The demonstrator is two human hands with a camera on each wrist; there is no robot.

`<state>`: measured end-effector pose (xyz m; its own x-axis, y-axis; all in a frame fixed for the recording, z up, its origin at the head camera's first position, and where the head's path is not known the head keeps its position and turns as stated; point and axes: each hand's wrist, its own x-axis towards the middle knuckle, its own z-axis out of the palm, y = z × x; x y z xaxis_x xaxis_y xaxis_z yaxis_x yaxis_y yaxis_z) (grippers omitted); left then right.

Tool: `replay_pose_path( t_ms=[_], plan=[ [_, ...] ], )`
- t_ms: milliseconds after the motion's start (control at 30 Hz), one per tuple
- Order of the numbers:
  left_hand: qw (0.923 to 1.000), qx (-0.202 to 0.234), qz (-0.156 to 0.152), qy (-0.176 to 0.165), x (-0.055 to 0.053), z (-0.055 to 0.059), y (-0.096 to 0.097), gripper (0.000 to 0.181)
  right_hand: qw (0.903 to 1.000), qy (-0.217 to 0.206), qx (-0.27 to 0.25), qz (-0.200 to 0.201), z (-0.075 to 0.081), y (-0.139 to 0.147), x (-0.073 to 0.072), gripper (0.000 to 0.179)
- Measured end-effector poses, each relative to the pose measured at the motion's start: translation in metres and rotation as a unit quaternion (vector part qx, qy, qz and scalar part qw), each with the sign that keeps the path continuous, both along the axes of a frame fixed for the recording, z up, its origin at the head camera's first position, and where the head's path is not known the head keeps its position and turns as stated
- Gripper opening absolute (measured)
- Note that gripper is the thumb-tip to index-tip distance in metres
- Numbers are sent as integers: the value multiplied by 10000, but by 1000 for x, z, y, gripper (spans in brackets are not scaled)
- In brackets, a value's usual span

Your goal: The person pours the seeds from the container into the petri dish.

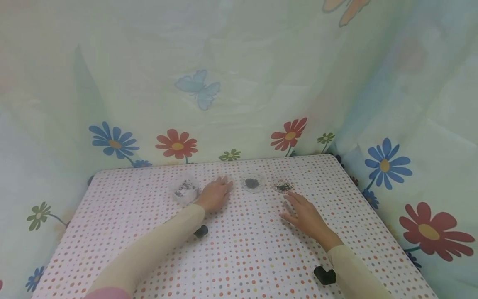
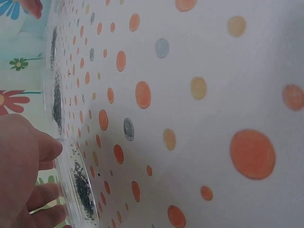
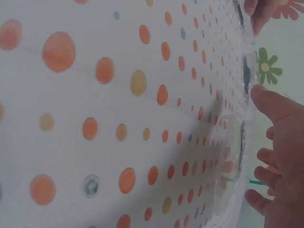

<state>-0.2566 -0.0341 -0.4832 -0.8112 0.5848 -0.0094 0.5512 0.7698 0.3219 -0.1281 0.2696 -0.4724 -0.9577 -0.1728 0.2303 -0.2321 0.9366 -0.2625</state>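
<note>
My left hand [image 1: 215, 195] reaches across the dotted tabletop, its fingers loosely bent beside a clear dish of dark granules [image 2: 83, 190]. Whether its fingertips touch that dish's rim cannot be told. On the right, my right hand [image 1: 304, 214] is held with fingers spread just in front of another clear dish of dark bits [image 1: 282, 186]. Between the hands stands a round clear dish with a dark heap [image 1: 252, 183]. In the right wrist view, a clear round rim [image 3: 227, 164] shows near the right fingers. Neither hand appears to grip anything.
A clear container with dark bits [image 1: 185, 189] stands left of my left hand. Black heart-shaped pieces lie by the left forearm [image 1: 201, 231] and the right forearm [image 1: 324, 275]. A flowered curtain [image 1: 239, 112] hangs behind the table's far edge.
</note>
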Motion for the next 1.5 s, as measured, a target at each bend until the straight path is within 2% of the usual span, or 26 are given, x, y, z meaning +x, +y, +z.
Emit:
replay_pose_path(
  t_ms=[400,600,733,967,1500],
  plan=[
    [9999,-90,-24,117,-1,0,1,48,9990,-291,197,-277,-7,7,0,64],
    [9999,-123,25,43,0,1,1,48,9992,-303,152,-213,-10,9,-1,60],
    [9999,-84,-26,142,-1,2,1,47,9990,-334,208,-223,-10,10,-1,58],
    [9999,-87,-8,113,-1,1,2,47,9974,-570,281,-329,-11,10,-2,62],
    [10000,-70,-60,30,-1,3,1,47,9971,-528,450,-309,-12,10,-3,63]
  ],
)
